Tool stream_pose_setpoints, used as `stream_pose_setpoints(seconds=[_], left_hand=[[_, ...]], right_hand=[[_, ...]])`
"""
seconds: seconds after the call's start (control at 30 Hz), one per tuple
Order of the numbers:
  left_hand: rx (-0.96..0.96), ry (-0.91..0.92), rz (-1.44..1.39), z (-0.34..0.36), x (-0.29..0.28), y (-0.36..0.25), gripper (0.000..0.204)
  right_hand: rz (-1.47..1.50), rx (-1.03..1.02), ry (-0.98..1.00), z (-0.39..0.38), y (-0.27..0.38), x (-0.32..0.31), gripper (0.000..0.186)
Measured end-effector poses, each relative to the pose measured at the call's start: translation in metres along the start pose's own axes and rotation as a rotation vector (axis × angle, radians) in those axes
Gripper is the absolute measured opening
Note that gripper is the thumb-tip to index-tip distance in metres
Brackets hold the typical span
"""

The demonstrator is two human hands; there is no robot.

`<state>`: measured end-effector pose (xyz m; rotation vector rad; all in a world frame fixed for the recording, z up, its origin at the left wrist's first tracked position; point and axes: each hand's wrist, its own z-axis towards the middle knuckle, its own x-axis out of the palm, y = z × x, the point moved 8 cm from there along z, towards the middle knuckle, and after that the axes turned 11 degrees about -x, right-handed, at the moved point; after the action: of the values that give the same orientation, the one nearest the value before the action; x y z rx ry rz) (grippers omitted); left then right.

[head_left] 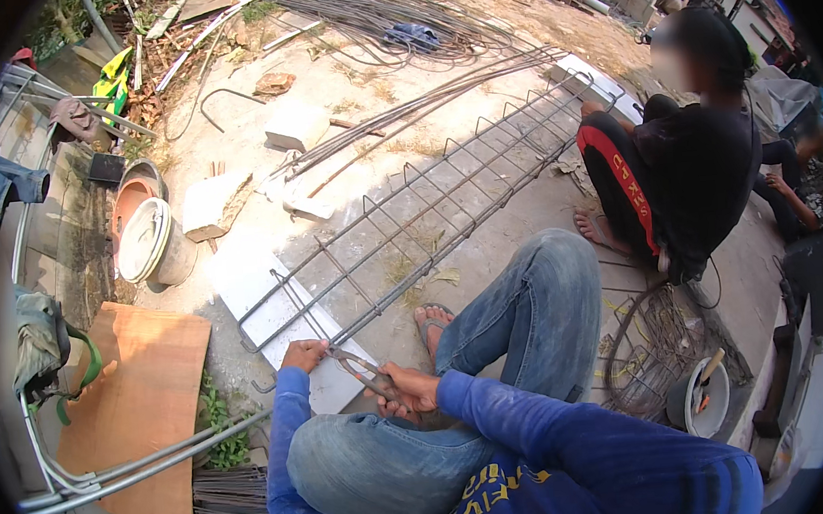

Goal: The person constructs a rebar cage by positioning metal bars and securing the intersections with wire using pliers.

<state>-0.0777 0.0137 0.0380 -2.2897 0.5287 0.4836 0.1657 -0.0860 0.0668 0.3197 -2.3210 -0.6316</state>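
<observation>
A long cage of steel rebar with several stirrups stretches from near my knees toward the far right. Its near end rests on a white board. At that end, a pair of pincers has its jaws at the corner of the bars, and my right hand is closed around the handles. My left hand is pinched at the same corner, beside the jaws. Whatever its fingers hold, perhaps thin wire, is too small to make out.
A co-worker in dark clothes squats at the cage's far right end. Buckets and white blocks stand on the left, near an orange-brown board. Coiled wire and a pail are at right; loose rebar lies behind.
</observation>
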Motion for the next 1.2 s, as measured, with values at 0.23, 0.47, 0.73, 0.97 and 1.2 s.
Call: stream_pose_setpoints(seconds=[0.23, 0.47, 0.73, 0.97, 1.2], left_hand=[[0.031, -0.034, -0.01, -0.059, -0.035, 0.002, 0.041], [0.094, -0.074, -0.005, -0.075, -0.047, 0.006, 0.04], [0.054, -0.092, 0.046, -0.089, -0.04, 0.0, 0.041], [0.157, -0.366, 0.052, -0.127, -0.043, -0.021, 0.039], [0.203, -0.501, -0.177, -0.208, -0.062, -0.053, 0.044]], right_hand=[[-0.648, -0.09, -0.278, -0.029, 0.014, 0.022, 0.07], [-1.504, -0.642, -0.481, -0.072, 0.063, 0.082, 0.062], [0.042, 0.112, -0.031, -0.049, -0.026, 0.055, 0.063], [-0.514, -0.151, -0.345, -0.081, 0.021, 0.027, 0.051], [-1.146, -0.939, -0.619, -0.189, 0.128, 0.064, 0.051]])
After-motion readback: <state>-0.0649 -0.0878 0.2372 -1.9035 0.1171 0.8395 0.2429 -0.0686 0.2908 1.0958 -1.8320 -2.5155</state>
